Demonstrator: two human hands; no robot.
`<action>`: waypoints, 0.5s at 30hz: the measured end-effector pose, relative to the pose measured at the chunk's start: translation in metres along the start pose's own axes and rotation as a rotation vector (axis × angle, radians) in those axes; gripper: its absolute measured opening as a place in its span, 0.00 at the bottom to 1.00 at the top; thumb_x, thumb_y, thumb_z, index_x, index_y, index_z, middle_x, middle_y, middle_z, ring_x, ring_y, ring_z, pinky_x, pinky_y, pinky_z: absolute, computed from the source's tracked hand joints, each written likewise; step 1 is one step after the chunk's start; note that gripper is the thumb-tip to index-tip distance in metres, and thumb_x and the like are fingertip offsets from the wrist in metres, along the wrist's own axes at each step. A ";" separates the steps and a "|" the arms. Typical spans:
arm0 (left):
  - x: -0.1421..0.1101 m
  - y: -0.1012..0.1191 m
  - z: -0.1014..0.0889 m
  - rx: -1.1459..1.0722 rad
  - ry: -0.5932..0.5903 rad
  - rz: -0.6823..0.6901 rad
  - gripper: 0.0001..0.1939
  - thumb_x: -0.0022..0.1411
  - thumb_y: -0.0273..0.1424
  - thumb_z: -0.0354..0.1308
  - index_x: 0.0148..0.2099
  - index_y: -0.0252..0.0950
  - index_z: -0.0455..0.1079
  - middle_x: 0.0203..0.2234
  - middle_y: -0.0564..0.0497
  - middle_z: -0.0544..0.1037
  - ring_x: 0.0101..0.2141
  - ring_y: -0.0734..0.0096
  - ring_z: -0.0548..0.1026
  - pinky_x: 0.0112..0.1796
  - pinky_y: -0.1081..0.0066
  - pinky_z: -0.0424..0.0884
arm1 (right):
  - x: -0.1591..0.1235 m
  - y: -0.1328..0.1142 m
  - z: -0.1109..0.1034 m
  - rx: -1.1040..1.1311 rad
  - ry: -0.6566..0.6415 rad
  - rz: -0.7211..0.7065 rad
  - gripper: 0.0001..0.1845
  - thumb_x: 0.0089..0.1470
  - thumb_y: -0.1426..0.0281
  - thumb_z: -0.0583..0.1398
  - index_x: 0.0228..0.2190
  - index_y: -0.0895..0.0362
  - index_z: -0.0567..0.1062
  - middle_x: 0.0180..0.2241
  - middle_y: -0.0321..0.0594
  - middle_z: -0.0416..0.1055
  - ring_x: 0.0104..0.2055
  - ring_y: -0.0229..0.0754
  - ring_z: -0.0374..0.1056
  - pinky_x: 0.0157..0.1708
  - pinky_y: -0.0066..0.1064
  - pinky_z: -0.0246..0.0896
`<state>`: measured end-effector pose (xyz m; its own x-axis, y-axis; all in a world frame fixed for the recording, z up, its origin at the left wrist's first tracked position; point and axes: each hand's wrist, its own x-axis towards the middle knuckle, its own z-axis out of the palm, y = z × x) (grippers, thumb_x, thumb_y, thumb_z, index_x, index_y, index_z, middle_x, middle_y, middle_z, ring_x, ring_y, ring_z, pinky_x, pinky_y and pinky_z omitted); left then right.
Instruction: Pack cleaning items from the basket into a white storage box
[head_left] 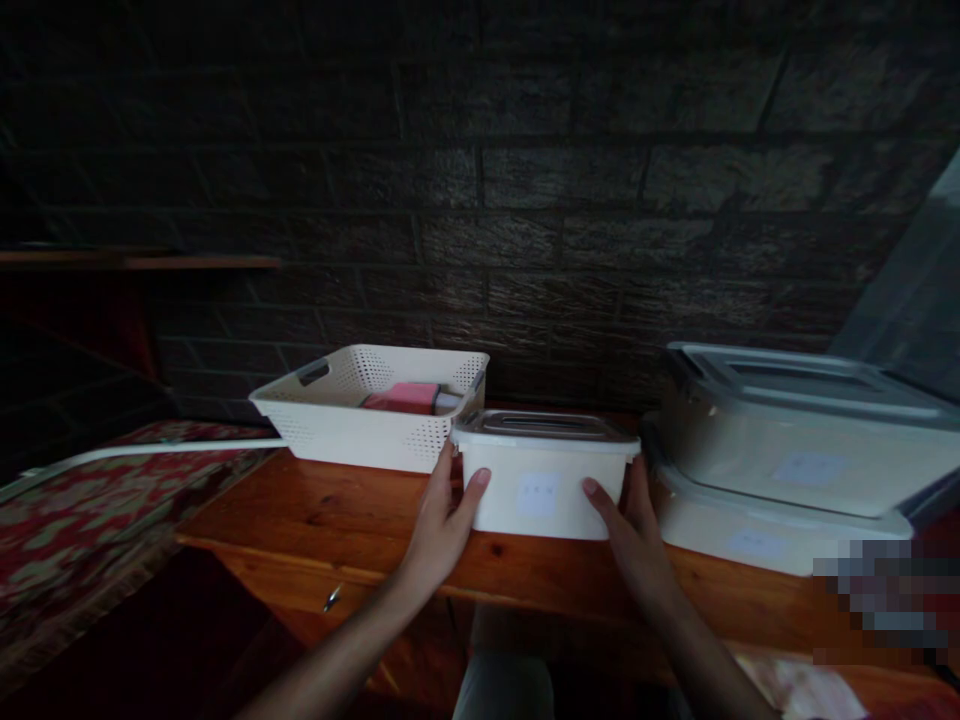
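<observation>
A white lidded storage box (pixel 495 505) with a small paper label on its front sits at the middle of the wooden table (pixel 315 510). My left hand (pixel 450 510) grips its left end, thumb on the front wall and fingers around the side. At the opposite end, my right hand (pixel 626 515) holds it the same way, with the fingers partly hidden behind the corner. The box's grey, translucent lid (pixel 551 428) is on. Just behind and left of it stands a white perforated basket (pixel 352 435) containing a pink and dark item (pixel 409 397).
Two larger lidded boxes, an upper one (pixel 720 450) and a lower one (pixel 697 520), are stacked at the right. A dark brick wall (pixel 525 250) rises behind. Left of the table lies a red patterned cloth (pixel 97 500), crossed by a white rail (pixel 157 449).
</observation>
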<state>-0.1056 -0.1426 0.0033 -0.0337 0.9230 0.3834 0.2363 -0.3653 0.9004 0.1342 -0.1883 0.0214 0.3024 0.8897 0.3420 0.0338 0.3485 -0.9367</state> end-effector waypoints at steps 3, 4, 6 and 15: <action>0.001 -0.002 0.000 0.014 -0.005 0.017 0.37 0.69 0.41 0.55 0.74 0.40 0.47 0.66 0.41 0.64 0.60 0.56 0.69 0.61 0.57 0.64 | 0.001 -0.004 0.000 -0.004 -0.017 -0.020 0.48 0.60 0.57 0.63 0.71 0.46 0.44 0.72 0.37 0.47 0.72 0.46 0.46 0.71 0.41 0.43; 0.002 -0.001 0.000 0.021 -0.001 0.024 0.37 0.69 0.41 0.56 0.74 0.40 0.47 0.66 0.40 0.64 0.61 0.55 0.68 0.62 0.57 0.63 | 0.002 -0.005 -0.001 -0.006 -0.021 -0.027 0.47 0.60 0.58 0.63 0.71 0.45 0.44 0.71 0.37 0.48 0.72 0.45 0.47 0.70 0.42 0.43; 0.003 0.000 0.000 0.033 0.009 0.043 0.36 0.69 0.41 0.56 0.73 0.40 0.48 0.67 0.41 0.62 0.63 0.54 0.65 0.63 0.55 0.60 | 0.002 -0.005 -0.002 -0.014 -0.028 -0.039 0.47 0.60 0.58 0.63 0.71 0.44 0.44 0.71 0.37 0.48 0.72 0.45 0.48 0.70 0.42 0.44; 0.008 0.014 0.001 -0.011 -0.045 0.036 0.32 0.69 0.41 0.55 0.71 0.42 0.52 0.62 0.42 0.68 0.61 0.54 0.67 0.62 0.53 0.62 | 0.004 -0.003 -0.003 -0.039 -0.044 -0.037 0.46 0.61 0.59 0.63 0.70 0.43 0.46 0.71 0.35 0.47 0.72 0.45 0.48 0.70 0.40 0.46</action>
<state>-0.1020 -0.1406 0.0186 0.0187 0.9136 0.4063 0.2260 -0.3997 0.8884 0.1377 -0.1865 0.0254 0.2584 0.8887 0.3788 0.0817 0.3706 -0.9252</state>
